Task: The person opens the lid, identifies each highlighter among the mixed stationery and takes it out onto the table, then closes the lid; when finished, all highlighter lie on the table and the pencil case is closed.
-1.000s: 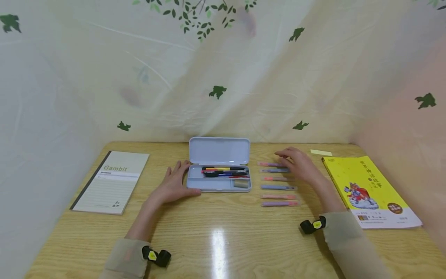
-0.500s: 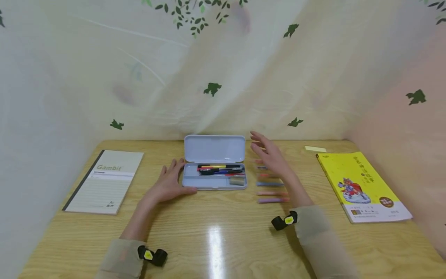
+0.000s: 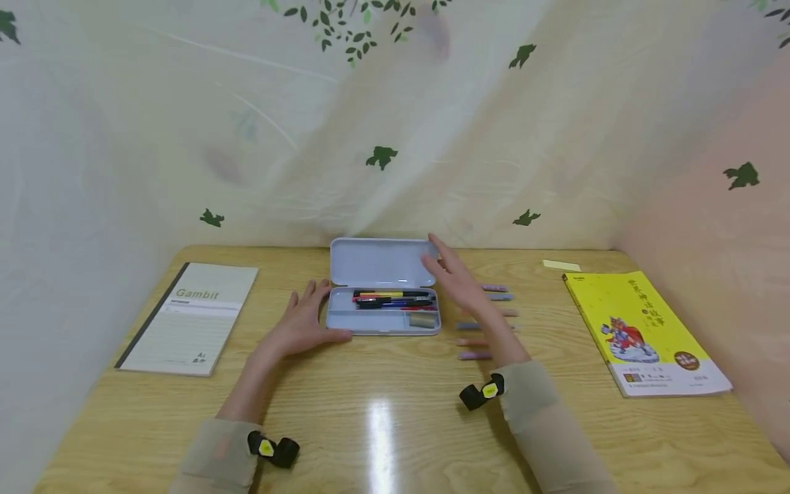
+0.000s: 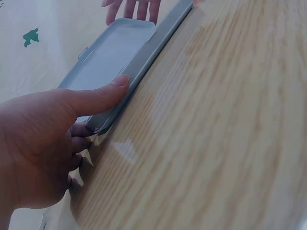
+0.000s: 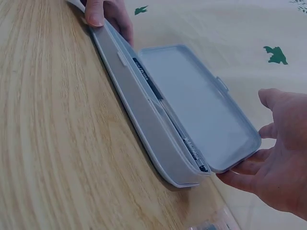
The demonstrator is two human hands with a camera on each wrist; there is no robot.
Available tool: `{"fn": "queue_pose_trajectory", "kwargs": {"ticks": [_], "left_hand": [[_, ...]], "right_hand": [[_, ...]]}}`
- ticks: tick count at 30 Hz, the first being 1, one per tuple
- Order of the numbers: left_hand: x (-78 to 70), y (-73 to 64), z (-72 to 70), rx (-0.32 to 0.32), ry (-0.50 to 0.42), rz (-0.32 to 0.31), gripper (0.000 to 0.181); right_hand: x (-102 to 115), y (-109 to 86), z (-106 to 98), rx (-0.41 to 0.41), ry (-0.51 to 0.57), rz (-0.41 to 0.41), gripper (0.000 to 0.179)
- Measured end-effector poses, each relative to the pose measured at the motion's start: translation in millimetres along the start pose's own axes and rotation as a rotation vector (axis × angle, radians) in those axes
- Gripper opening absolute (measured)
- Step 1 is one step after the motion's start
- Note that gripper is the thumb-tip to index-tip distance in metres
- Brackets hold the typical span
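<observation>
A light-blue pencil case stands with its lid raised at the back of the table. Pens and a greyish eraser-like block lie in its compartments. My left hand grips the case's left end, thumb on the front wall, fingers round the end. My right hand is at the lid's right end, fingers at its outer edge and behind it, the thumb held apart. Beneath my right forearm lie several pastel highlighters, partly hidden.
To the left lies a Gambit notebook. A yellow book lies at the right, with a pale yellow strip behind it. A patterned cloth hangs along the table's back edge.
My right hand has moved left from above the highlighters to the lid's right end. My left hand stays on the case. The lid stands raised as before.
</observation>
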State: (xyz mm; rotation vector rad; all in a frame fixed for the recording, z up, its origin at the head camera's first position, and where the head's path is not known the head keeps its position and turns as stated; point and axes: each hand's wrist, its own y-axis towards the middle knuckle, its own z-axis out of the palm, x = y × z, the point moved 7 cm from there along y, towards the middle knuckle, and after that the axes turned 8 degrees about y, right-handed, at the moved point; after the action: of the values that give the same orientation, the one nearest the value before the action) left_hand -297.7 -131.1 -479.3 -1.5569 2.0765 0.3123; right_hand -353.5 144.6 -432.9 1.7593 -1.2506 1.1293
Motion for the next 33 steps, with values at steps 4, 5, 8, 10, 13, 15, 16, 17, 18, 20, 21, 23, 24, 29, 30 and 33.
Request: {"fn": "queue_pose_trajectory", "kwargs": {"ticks": [4, 5, 8, 10, 13, 15, 16, 17, 18, 20, 21, 23, 24, 29, 30, 33], "left_hand": [[-0.3, -0.1, -1.8, -0.001, 0.001, 0.0, 0.108], [-0.5, -0.3, -2.4, -0.002, 0.002, 0.0, 0.109], [0.1, -1.4, -3.3, -0.001, 0.002, -0.004, 0.109], [0.5, -1.7, -3.8, -0.004, 0.003, -0.005, 0.109], [0.7, -1.5, -3.6, -0.002, 0.004, -0.007, 0.109], [0.4, -1.2, -3.1, -0.001, 0.003, -0.011, 0.11], [0.4, -0.9, -2.7, 0.001, 0.003, -0.013, 0.11], [0.2, -0.4, -2.3, 0.002, 0.004, -0.013, 0.11], [0.1, -0.1, -2.0, 0.002, 0.005, -0.012, 0.11], [-0.1, 0.5, -1.6, -0.001, 0.002, -0.011, 0.11], [-0.3, 0.7, -1.5, -0.003, 0.0, -0.008, 0.11], [-0.7, 0.8, -1.4, -0.006, -0.004, -0.001, 0.109], [-0.6, 0.6, -1.3, -0.007, -0.004, -0.001, 0.109], [-0.2, -0.2, -0.4, -0.008, -0.001, -0.001, 0.113], [-0.1, -0.1, -0.3, -0.009, -0.003, 0.002, 0.114], [0.0, 0.3, 0.1, -0.01, -0.008, 0.005, 0.114]], "right_hand": [[2, -1.5, 1, -0.001, -0.004, -0.005, 0.068], [2, -1.8, 1, 0.0, -0.004, -0.008, 0.068], [5, -3.0, 1, 0.007, -0.002, -0.019, 0.068], [7, -3.7, 0, 0.01, 0.001, -0.027, 0.067], [8, -4.5, -1, 0.008, -0.001, -0.039, 0.065], [10, -5.4, -2, 0.002, -0.005, -0.046, 0.063], [10, -6.2, -3, -0.001, -0.008, -0.05, 0.062], [11, -6.6, -3, -0.005, -0.008, -0.054, 0.06], [11, -7.2, -4, -0.008, -0.008, -0.058, 0.059], [13, -8.4, -5, -0.016, -0.006, -0.073, 0.054], [14, -9.0, -6, -0.02, -0.007, -0.082, 0.051], [17, -10.4, -6, -0.025, -0.02, -0.099, 0.046], [17, -11.4, -6, -0.025, -0.034, -0.105, 0.044], [22, -17.8, -2, 0.029, -0.127, -0.132, 0.043], [23, -19.2, 0, 0.049, -0.141, -0.141, 0.044], [26, -23.2, 7, 0.114, -0.176, -0.18, 0.044]]}}
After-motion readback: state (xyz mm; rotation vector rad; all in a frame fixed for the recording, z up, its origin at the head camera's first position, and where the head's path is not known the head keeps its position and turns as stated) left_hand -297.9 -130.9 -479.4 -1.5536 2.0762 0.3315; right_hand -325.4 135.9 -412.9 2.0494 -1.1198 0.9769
